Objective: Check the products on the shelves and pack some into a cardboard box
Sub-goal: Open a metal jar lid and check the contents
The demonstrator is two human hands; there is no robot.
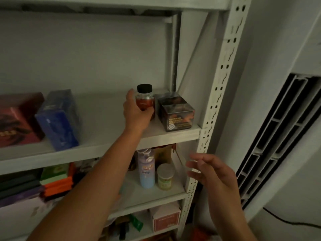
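On the upper white shelf (104, 117) stands an orange-brown jar (145, 100) with a black cap. My left hand (136, 112) reaches up and grips the jar round its lower part. Right beside the jar sit two dark boxes (175, 111) with orange print, one behind the other. My right hand (208, 173) hovers lower, in front of the shelf's perforated right post (218, 94), with fingers spread and nothing in it. No cardboard box is in view.
A blue wrapped box (58, 119) and a dark red box (17, 119) stand at the upper shelf's left. Below are a pale blue bottle (146, 168), a white-lidded jar (165, 176), stacked flat packs (55, 180) and a pink box (165, 219). A louvred vent (278, 136) fills the right wall.
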